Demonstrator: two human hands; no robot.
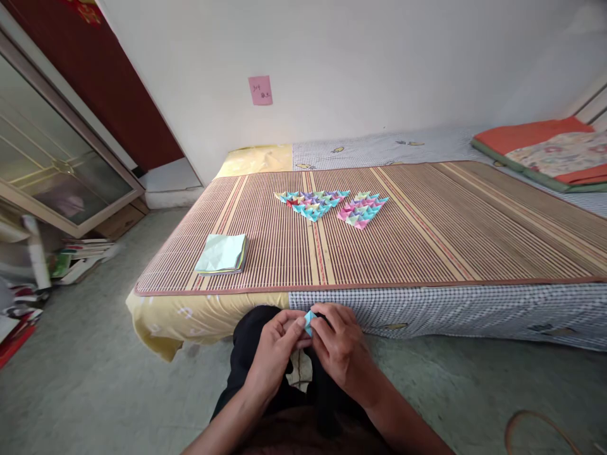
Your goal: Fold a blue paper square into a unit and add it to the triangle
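Observation:
Over my lap, my left hand [274, 352] and my right hand [340, 349] meet, both pinching a small light-blue folded paper piece [309, 320] between their fingertips. Most of the piece is hidden by my fingers. On the striped bamboo mat [427, 234] ahead lie two flat triangular groups of folded paper pieces: a multicoloured one [313, 203] and a pink and blue one [363, 209]. A stack of square paper sheets [222, 254], pale green on top, rests near the mat's front left corner.
The mat covers a low bed [427, 309] with a checked and yellow sheet. Folded orange and patterned bedding [545, 151] sits at the far right. A pink note [260, 90] is on the wall. Books and papers [71, 256] clutter the floor at left, below a glass-fronted cabinet [52, 158].

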